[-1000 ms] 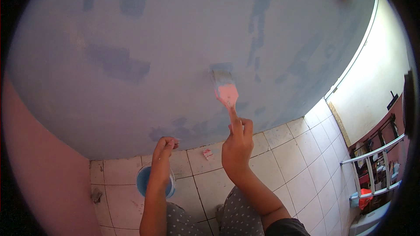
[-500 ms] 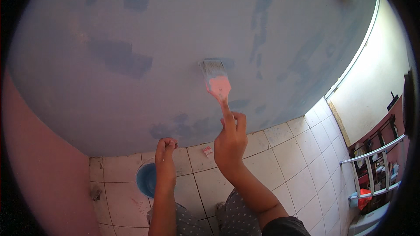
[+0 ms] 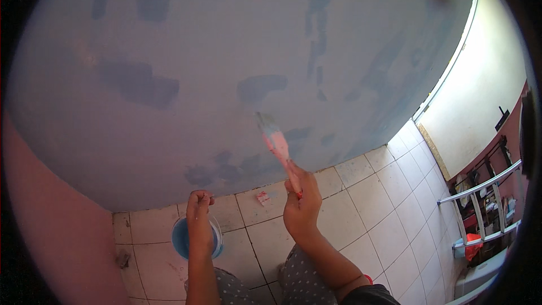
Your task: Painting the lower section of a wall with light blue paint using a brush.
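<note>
My right hand (image 3: pixel 304 200) is closed around the handle of a flat paintbrush (image 3: pixel 276 142). The brush is pink, with grey-blue paint over its bristles, which point up and to the left. Its tip is below a wet-looking darker paint patch (image 3: pixel 262 86) on the grey-blue wall (image 3: pixel 214 39); I cannot tell whether the bristles touch the wall. My left hand (image 3: pixel 200 202) is held with curled fingers over a blue bucket (image 3: pixel 180 239), and anything inside those fingers is hidden. The left forearm covers part of the bucket.
Several darker patches mark the wall. A pink wall (image 3: pixel 51 203) stands at the left. On the tiled floor (image 3: pixel 228 214) lies a small pink-and-white scrap (image 3: pixel 263 197). To the right are a pale door (image 3: pixel 474 96), a metal ladder (image 3: pixel 480 189) and a red item (image 3: pixel 473 245).
The brush has moved down and turned more edge-on, leaving a wider dark patch above it. My left hand has come lower, and the view has shifted slightly.
</note>
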Motion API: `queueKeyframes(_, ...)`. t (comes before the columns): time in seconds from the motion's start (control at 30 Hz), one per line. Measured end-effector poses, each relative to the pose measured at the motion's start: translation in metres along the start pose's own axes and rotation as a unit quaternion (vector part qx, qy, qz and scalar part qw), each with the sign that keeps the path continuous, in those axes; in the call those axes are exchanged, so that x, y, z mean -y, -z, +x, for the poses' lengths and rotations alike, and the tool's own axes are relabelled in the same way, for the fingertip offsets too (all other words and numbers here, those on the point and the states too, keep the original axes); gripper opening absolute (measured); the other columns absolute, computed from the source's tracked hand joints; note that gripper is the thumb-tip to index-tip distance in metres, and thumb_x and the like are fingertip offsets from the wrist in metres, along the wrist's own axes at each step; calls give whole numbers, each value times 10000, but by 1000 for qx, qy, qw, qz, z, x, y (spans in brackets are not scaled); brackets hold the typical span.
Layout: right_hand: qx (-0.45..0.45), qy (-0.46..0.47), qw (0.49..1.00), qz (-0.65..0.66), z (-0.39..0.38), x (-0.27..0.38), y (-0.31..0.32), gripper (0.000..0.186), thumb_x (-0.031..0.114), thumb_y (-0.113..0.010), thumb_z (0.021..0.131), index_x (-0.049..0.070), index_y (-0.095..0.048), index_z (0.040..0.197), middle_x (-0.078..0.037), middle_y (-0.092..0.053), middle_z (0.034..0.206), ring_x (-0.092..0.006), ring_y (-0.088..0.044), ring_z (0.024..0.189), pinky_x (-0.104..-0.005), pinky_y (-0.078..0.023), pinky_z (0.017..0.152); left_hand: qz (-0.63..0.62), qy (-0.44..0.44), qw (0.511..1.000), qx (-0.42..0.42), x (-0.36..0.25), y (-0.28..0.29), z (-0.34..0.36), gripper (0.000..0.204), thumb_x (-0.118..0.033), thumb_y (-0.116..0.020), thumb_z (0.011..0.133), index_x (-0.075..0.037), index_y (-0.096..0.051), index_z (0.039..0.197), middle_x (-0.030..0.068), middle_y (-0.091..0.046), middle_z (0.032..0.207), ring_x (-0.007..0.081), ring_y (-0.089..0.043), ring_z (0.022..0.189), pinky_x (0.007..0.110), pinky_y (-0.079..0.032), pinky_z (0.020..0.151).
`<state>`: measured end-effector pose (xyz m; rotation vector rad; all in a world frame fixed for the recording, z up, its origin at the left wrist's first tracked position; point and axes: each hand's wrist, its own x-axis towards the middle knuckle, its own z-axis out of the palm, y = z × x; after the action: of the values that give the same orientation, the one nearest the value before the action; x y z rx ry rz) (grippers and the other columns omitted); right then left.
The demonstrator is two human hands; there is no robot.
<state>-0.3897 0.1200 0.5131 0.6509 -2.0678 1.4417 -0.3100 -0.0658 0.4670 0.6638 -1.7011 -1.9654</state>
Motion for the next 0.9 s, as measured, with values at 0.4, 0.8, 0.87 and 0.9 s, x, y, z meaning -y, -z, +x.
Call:
queueKeyframes(0.4,-29,16,963,-268,57,-19,10,657,-101,-540,760,211,-489,1336,-85,-510,940,-286,-577,730,-393,-462,570,45,4,999,19,-9,-3,-9,197,-318,-498,921,-140,-577,957,25,-590,945,161,-547,956,341,-344,881)
queueKeyframes(0.8,-39,20,966,-256,51,7,15,570,-150,-542,755,151,-590,1237,-81,-517,845,-212,-621,731,-328,-491,587,58,16,998,28,-1,-3,-8,157,-247,-490,931,-128,-574,989,41,-574,947,169,-536,956,327,-343,912)
queueKeyframes(0.87,-47,49,964,-256,59,9,8,576,-157,-539,750,149,-591,1235,-71,-515,847,-204,-621,732,-320,-488,581,38,-17,998,53,6,-1,-5,139,-233,-500,931,-120,-567,978,36,-561,929,159,-523,927,296,-343,903)
queueKeyframes(0.9,-42,46,965,-256,58,6,7,576,-157,-539,750,149,-591,1235,-71,-515,847,-204,-621,732,-320,-488,581,39,-12,998,50,7,-2,-5,139,-233,-500,931,-120,-567,978,36,-561,929,159,-523,927,296,-343,903)
